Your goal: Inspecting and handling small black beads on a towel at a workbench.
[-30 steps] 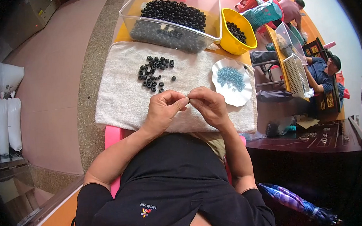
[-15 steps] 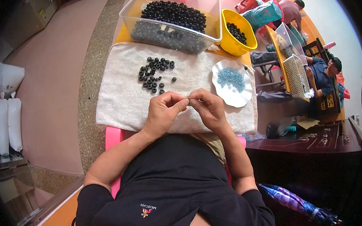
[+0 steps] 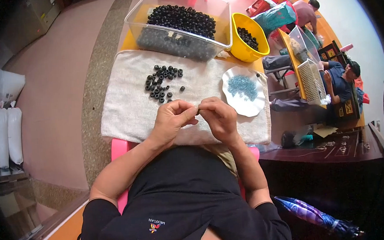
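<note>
While both hands meet fingertip to fingertip, the left hand (image 3: 171,121) and right hand (image 3: 218,118) pinch something too small to tell; they hover over the white towel (image 3: 125,111). Loose black beads (image 3: 161,82) lie just beyond.

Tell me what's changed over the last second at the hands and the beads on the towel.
Nothing visibly changed. The left hand and right hand stay pinched together, fingertips touching, over the white towel; the loose black beads and the white dish lie as before.

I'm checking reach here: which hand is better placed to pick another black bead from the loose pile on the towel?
Probably the left hand: the loose black beads lie just beyond it, while the right hand sits nearer the white plate.
</note>
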Demonstrator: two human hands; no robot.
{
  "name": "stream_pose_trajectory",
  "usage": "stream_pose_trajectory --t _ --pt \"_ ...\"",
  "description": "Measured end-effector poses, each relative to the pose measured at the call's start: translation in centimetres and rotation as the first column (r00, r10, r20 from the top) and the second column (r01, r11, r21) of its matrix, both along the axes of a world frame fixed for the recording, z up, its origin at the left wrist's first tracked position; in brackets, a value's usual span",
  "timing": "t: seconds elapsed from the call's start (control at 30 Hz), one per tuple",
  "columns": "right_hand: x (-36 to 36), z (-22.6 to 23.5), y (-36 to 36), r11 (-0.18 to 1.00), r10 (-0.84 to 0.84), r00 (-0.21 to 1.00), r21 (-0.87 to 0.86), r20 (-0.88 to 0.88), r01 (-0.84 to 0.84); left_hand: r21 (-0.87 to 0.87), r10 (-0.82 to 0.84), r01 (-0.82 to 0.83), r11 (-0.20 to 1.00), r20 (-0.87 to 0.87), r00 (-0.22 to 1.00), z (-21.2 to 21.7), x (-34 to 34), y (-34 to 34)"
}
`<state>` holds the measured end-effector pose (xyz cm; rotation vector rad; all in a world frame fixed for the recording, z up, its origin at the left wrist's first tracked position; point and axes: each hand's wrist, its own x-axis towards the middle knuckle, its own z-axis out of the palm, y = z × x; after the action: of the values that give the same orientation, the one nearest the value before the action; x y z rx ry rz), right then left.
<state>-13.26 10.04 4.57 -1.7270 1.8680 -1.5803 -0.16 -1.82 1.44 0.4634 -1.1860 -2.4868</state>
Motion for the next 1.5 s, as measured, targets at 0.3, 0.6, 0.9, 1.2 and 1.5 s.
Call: stream_pose_trajectory --t 0.3,0.6,0.9,1.2,1.5 --pt "0.9 -0.3 -0.2 0.984 -0.139 0.969 -0.139 -0.205 0.111 0.078 0.041 -0.041 0.996 -0.007 0.999 -0.2 0.0 0.2" --pt "1.5 -1.2 -0.8 0.95 -0.236 0.867 -0.29 -0.439 0.112 0.191 0.098 -0.085 0.978 -0.059 0.993 0.0 0.1 0.4" --pt "1.5 -0.3 -0.4 0.977 -0.157 0.929 -0.191 -0.336 0.096 0.131 0.092 -0.084 0.988 -0.06 0.994 -0.4 0.3 1.0" --pt "1.4 0.3 -0.2 0.985 -0.148 0.927 -0.131 -0.344 0.109 0.11 0.082 -0.076 0.991 -0.049 0.995 -0.7 0.3 1.0" --pt "1.4 0.6 0.4 0.995 -0.096 0.952 -0.044 -0.29 0.087 0.044 0.052 -0.051 0.998 -0.01 0.999 -0.7 0.1 1.2"
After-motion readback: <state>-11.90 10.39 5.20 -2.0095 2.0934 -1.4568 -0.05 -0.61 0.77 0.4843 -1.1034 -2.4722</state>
